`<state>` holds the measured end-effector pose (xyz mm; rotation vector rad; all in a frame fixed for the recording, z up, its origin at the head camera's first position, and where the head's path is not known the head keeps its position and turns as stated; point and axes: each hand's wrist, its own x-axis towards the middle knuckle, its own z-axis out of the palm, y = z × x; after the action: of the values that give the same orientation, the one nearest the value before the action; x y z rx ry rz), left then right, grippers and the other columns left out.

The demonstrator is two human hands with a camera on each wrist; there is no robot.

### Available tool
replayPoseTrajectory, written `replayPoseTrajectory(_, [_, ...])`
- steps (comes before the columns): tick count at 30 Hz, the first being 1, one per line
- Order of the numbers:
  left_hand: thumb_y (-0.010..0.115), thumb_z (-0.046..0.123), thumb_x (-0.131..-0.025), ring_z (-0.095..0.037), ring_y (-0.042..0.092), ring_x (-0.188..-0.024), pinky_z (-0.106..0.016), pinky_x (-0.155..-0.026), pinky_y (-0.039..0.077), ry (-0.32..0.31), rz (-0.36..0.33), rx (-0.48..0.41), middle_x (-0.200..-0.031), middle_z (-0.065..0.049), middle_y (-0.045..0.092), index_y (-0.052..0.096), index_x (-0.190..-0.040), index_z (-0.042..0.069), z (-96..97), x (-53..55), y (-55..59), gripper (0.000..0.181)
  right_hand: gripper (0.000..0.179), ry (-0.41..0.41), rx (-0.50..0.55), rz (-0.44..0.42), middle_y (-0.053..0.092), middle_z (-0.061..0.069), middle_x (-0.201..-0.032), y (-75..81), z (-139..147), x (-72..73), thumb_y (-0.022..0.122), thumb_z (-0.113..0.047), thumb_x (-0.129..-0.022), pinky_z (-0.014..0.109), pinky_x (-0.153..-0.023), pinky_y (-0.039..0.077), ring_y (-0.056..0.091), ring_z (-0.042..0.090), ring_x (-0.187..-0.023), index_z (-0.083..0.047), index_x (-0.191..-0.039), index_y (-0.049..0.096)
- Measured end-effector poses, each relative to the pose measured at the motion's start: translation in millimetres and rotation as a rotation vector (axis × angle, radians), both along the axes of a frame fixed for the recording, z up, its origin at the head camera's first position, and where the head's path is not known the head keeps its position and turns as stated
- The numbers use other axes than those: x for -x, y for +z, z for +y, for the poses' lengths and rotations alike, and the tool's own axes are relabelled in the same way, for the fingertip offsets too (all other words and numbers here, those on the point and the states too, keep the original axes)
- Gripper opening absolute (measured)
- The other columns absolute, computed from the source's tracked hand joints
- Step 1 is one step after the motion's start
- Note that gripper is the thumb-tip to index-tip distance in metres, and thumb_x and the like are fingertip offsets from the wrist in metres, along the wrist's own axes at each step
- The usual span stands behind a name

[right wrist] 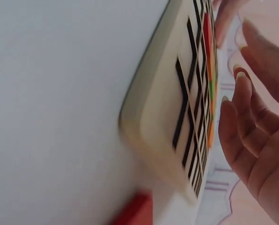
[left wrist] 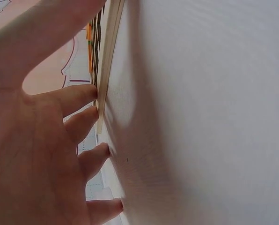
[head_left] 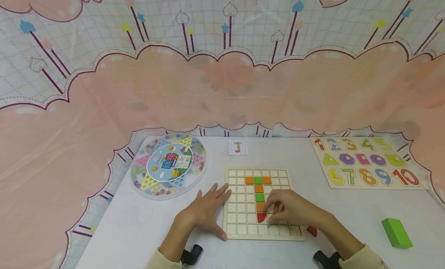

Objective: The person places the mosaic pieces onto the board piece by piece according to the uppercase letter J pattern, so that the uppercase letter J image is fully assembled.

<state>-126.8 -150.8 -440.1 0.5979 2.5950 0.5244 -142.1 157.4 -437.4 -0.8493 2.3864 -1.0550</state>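
A wooden grid board (head_left: 240,227) lies on the table. Orange and green square tiles form a top bar and a stem down its middle. At the stem's foot is a red tile (head_left: 261,217) with a rounded corner. My left hand (head_left: 205,212) is spread along the board's left edge, thumb and some fingertips touching it. Over the board's right half is my right hand (head_left: 295,208), its fingers loosely bent beside the red tile. In the right wrist view nothing shows between the fingers (right wrist: 243,93). Another red piece (head_left: 311,231) lies just off the board, near my right wrist.
Behind the board lies a small pattern card (head_left: 238,147). A round game box (head_left: 168,166) sits at the back left, a number-and-shape puzzle board (head_left: 370,163) at the back right. A green block (head_left: 397,233) stands at the right.
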Motion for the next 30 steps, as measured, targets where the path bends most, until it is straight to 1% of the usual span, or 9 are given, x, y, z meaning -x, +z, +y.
replayPoseTrajectory(4, [0.098, 0.049, -0.053, -0.036, 0.013, -0.162, -0.077, -0.121, 0.012, 0.0, 0.016, 0.021, -0.173, -0.002, 0.02, 0.035, -0.16, 0.016, 0.2, 0.4, -0.5, 0.129, 0.031, -0.039, 0.001, -0.001, 0.069, -0.001, -0.098, 6.4, 18, -2.8, 0.087, -0.03, -0.08, 0.018, -0.069, 0.053, 0.058, 0.006, -0.083, -0.018, -0.106, 0.074])
replayPoseTrajectory(8, [0.099, 0.05, -0.051, -0.037, 0.013, -0.162, -0.077, -0.121, 0.012, -0.002, 0.022, 0.02, -0.173, -0.002, 0.02, 0.034, -0.16, 0.016, -0.1, 0.3, -1.4, 0.131, 0.038, -0.105, -0.024, -0.002, 0.069, -0.002, -0.102, 9.8, 40, -7.7, 0.088, -0.032, -0.078, 0.019, -0.073, 0.053, 0.058, 0.011, -0.09, -0.017, -0.11, 0.072])
replayPoseTrajectory(11, [0.099, 0.05, -0.051, -0.038, 0.013, -0.162, -0.078, -0.12, 0.012, -0.002, 0.02, 0.009, -0.173, -0.003, 0.02, 0.034, -0.16, 0.016, 0.1, -0.1, -1.2, 0.131, 0.041, -0.151, -0.036, -0.003, 0.069, -0.002, -0.105, 9.7, 56, -11.9, 0.088, -0.033, -0.077, 0.02, -0.075, 0.053, 0.058, 0.01, -0.093, -0.018, -0.111, 0.071])
replayPoseTrajectory(14, [0.099, 0.049, -0.051, -0.038, 0.013, -0.161, -0.078, -0.12, 0.011, -0.001, 0.02, 0.003, -0.173, -0.003, 0.02, 0.034, -0.16, 0.016, 0.5, -1.3, -1.6, 0.131, 0.045, -0.178, -0.048, -0.018, 0.07, -0.003, -0.11, 6.5, 70, -17.7, 0.088, -0.035, -0.076, 0.02, -0.078, 0.053, 0.057, 0.005, -0.096, -0.018, -0.114, 0.07])
replayPoseTrajectory(17, [0.099, 0.05, -0.05, -0.039, 0.014, -0.161, -0.079, -0.12, 0.012, -0.001, 0.022, 0.001, -0.173, -0.004, 0.02, 0.035, -0.16, 0.015, 0.7, -3.4, -2.4, 0.131, 0.049, -0.185, -0.066, -0.019, 0.07, -0.004, -0.115, -0.6, 83, -26.1, 0.088, -0.037, -0.075, 0.02, -0.079, 0.053, 0.057, 0.0, -0.097, -0.019, -0.117, 0.069])
replayPoseTrajectory(22, [0.098, 0.051, -0.05, -0.039, 0.016, -0.161, -0.079, -0.119, 0.013, 0.004, 0.027, -0.001, -0.173, -0.004, 0.021, 0.036, -0.159, 0.015, 0.6, -5.5, -3.7, 0.131, 0.052, -0.175, -0.096, 0.049, 0.071, -0.007, -0.116, -14.7, 100, -38.1, 0.089, -0.042, -0.073, 0.02, -0.081, 0.051, 0.057, -0.004, -0.097, -0.023, -0.117, 0.068])
replayPoseTrajectory(24, [0.099, 0.051, -0.049, -0.039, 0.016, -0.161, -0.079, -0.119, 0.013, 0.005, 0.029, -0.003, -0.173, -0.004, 0.021, 0.036, -0.159, 0.015, 0.6, -5.3, -3.7, 0.131, 0.053, -0.173, -0.096, 0.06, 0.07, -0.008, -0.114, -18.6, 104, -40.8, 0.089, -0.042, -0.072, 0.019, -0.08, 0.049, 0.056, -0.004, -0.097, -0.023, -0.116, 0.067])
replayPoseTrajectory(30, [0.099, 0.05, -0.049, -0.038, 0.016, -0.161, -0.079, -0.12, 0.013, 0.003, 0.034, -0.002, -0.173, -0.003, 0.021, 0.036, -0.159, 0.015, 1.2, -3.8, -3.4, 0.132, 0.05, -0.162, -0.066, 0.002, 0.069, -0.006, -0.111, -24.3, 107, -42.2, 0.089, -0.036, -0.073, 0.017, -0.076, 0.046, 0.053, -0.004, -0.092, -0.019, -0.115, 0.067])
